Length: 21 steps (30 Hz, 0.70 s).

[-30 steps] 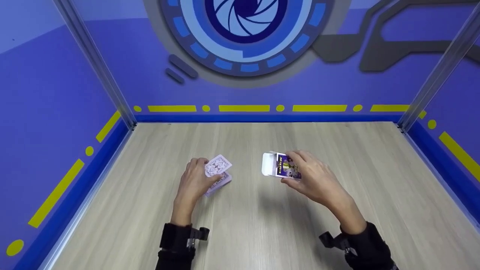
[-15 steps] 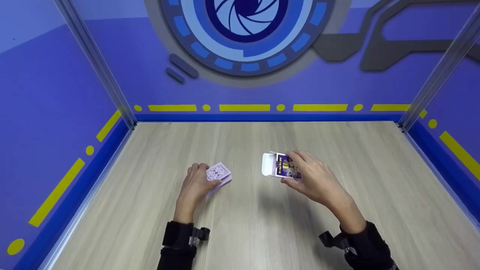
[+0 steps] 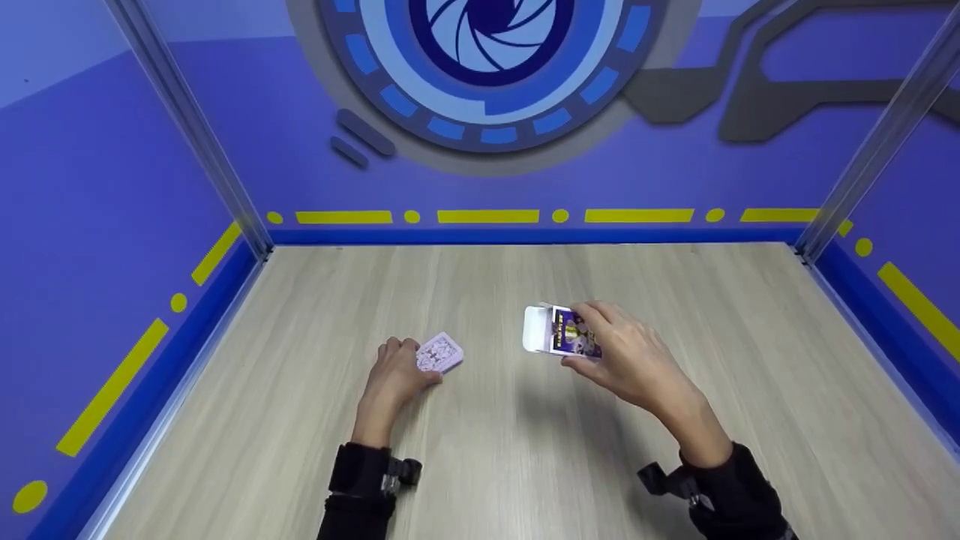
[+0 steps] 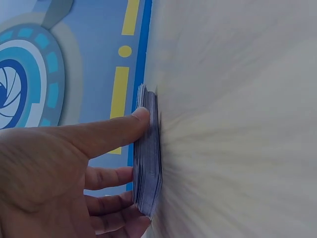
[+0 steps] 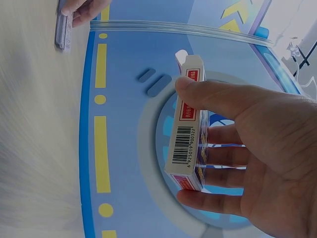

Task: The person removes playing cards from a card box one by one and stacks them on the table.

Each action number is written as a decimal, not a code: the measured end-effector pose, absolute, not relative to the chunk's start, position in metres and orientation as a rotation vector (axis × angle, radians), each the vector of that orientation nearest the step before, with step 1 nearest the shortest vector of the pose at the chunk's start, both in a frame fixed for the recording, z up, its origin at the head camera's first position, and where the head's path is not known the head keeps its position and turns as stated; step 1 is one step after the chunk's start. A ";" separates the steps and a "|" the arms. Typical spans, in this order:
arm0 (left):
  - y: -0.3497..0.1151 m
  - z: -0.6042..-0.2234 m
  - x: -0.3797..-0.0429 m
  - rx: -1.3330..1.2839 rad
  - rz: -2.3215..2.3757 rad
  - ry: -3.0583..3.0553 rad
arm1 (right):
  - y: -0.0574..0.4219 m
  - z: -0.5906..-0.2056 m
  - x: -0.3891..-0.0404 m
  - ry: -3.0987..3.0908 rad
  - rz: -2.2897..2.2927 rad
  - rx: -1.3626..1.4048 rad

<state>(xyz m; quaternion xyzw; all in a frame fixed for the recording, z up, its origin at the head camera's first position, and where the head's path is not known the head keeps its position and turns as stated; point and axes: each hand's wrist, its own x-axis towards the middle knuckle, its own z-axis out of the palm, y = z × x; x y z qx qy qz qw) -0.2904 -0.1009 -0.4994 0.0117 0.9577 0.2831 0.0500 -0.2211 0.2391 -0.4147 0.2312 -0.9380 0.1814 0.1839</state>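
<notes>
On the table at centre left lies a deck of playing cards [image 3: 440, 352], patterned backs facing up. My left hand [image 3: 391, 379] grips it by opposite edges. Seen in the left wrist view, the thumb presses one side of the stacked deck [image 4: 147, 163], fingers on the far side, and the card edges sit slightly uneven against the table. Above the table at centre right, my right hand [image 3: 637, 358] holds a purple and white card box [image 3: 574, 332]. Its white end flap [image 3: 535, 328] hangs open towards the deck. In the right wrist view a barcode shows on the box's narrow side [image 5: 184, 144].
A pale wood-grain table [image 3: 495, 465] carries the deck. Blue printed panels [image 3: 480, 184] with yellow dashes close off the back and both sides. Metal posts [image 3: 202, 142] stand at the back corners.
My left hand has lowered the lifted upper part of the deck onto the lower part, so the cards now form one stack. The right hand and the box have stayed in place.
</notes>
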 end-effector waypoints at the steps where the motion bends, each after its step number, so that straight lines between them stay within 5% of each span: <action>1: -0.101 -0.500 -0.290 0.034 0.858 2.916 | 0.239 -0.415 -0.221 -2.646 0.512 0.651; 13: -0.102 -0.495 -0.288 0.075 0.795 2.922 | 0.239 -0.414 -0.220 -2.663 0.530 0.627; 21: -0.083 -0.458 -0.273 0.215 0.941 3.200 | 0.238 -0.413 -0.220 -2.666 0.523 0.627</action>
